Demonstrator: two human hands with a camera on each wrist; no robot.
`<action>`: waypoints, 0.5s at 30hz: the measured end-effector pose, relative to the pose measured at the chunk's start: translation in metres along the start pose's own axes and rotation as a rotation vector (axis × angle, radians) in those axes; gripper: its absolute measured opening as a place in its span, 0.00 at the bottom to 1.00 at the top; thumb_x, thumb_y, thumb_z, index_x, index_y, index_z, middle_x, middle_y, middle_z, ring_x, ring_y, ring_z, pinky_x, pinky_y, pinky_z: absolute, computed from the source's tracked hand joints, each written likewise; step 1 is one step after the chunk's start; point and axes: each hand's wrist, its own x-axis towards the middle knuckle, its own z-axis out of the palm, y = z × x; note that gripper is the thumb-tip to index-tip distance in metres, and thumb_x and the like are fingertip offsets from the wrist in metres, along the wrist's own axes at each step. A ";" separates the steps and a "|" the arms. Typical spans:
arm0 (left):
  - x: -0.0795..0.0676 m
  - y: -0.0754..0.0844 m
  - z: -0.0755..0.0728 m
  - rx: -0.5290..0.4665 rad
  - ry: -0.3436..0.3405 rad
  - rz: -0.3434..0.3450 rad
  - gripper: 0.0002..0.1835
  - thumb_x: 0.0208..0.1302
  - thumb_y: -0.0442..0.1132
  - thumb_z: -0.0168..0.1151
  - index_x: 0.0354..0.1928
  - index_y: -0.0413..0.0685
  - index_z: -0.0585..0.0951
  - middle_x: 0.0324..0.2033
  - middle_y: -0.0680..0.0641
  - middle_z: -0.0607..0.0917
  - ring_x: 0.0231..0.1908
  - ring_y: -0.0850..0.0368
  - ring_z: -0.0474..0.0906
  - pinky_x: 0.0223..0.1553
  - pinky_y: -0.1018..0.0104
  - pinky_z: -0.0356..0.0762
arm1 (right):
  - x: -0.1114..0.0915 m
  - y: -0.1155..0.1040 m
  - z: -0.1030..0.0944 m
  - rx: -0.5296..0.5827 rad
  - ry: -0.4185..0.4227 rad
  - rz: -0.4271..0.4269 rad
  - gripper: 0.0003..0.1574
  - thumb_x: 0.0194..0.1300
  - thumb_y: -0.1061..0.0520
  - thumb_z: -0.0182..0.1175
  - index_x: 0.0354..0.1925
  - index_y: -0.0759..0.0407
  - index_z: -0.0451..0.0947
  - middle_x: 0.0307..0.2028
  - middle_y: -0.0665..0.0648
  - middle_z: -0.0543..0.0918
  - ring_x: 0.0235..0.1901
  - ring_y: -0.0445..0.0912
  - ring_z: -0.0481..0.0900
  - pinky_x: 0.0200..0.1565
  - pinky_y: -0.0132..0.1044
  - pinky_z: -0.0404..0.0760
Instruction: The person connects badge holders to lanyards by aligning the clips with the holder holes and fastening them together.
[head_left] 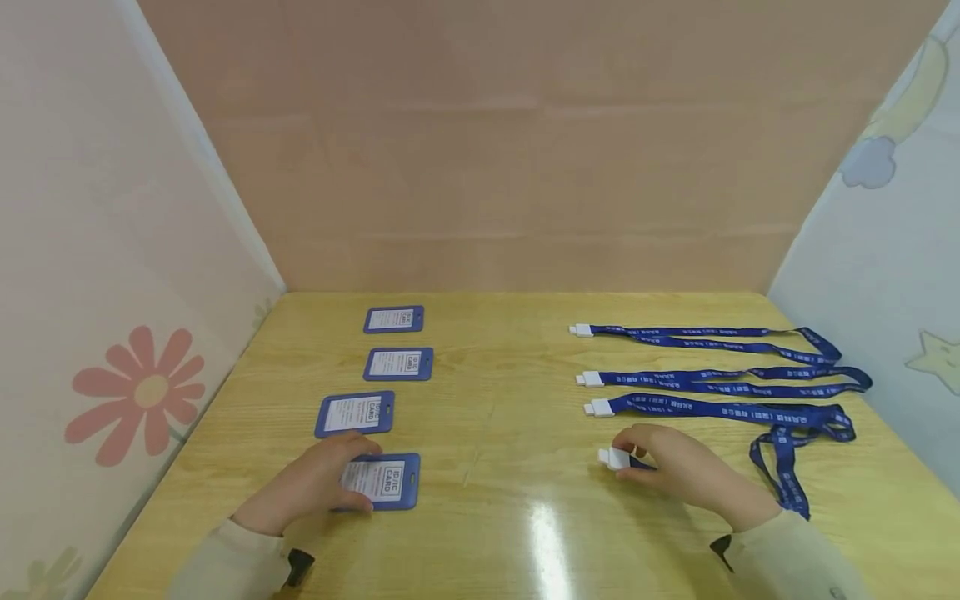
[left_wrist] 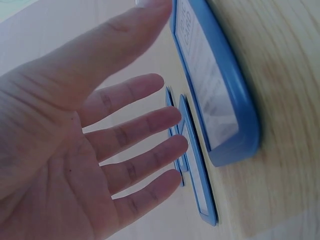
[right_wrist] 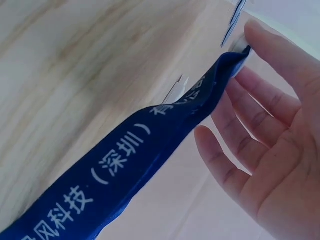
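Note:
My left hand spans the left part of the nearest blue badge holder, which lies flat on the table. In the left wrist view its fingers are fairly straight, with the thumb by one end of the holder. Between right thumb and fingers, my right hand pinches the white plastic clip of the nearest lanyard. That lanyard's dark blue strap, printed in white, runs away beneath the hand in the right wrist view. Part of the strap is hidden by the hand in the head view.
Behind the left hand lie three more badge holders, at the front, middle and back. Three other blue lanyards stretch sideways on the right, clips pointing left. Walls bound the wooden table behind and at both sides.

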 end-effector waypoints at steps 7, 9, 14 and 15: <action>0.000 -0.004 0.003 -0.002 -0.002 0.022 0.35 0.35 0.47 0.77 0.49 0.40 0.79 0.50 0.40 0.81 0.52 0.40 0.75 0.55 0.43 0.72 | -0.002 0.004 0.004 0.007 -0.006 -0.012 0.16 0.54 0.49 0.67 0.40 0.53 0.79 0.35 0.42 0.82 0.33 0.35 0.77 0.34 0.31 0.80; 0.001 -0.005 0.003 -0.016 -0.009 -0.002 0.35 0.35 0.47 0.78 0.50 0.41 0.79 0.51 0.40 0.80 0.53 0.39 0.74 0.56 0.42 0.71 | 0.000 0.004 0.004 0.004 0.000 -0.003 0.16 0.53 0.48 0.67 0.40 0.52 0.79 0.35 0.42 0.82 0.33 0.34 0.76 0.34 0.29 0.79; 0.002 -0.006 0.002 -0.022 -0.022 -0.017 0.35 0.34 0.47 0.78 0.50 0.42 0.79 0.51 0.40 0.80 0.54 0.39 0.74 0.56 0.42 0.71 | 0.004 0.004 0.002 -0.010 0.015 0.000 0.17 0.52 0.47 0.67 0.40 0.51 0.79 0.35 0.42 0.81 0.33 0.33 0.76 0.34 0.28 0.79; 0.003 -0.007 0.002 -0.020 -0.020 -0.009 0.35 0.34 0.47 0.78 0.49 0.42 0.79 0.51 0.39 0.80 0.54 0.39 0.74 0.56 0.42 0.71 | 0.006 0.003 0.001 -0.009 0.014 -0.004 0.17 0.52 0.47 0.67 0.40 0.51 0.79 0.35 0.42 0.82 0.33 0.34 0.76 0.33 0.29 0.79</action>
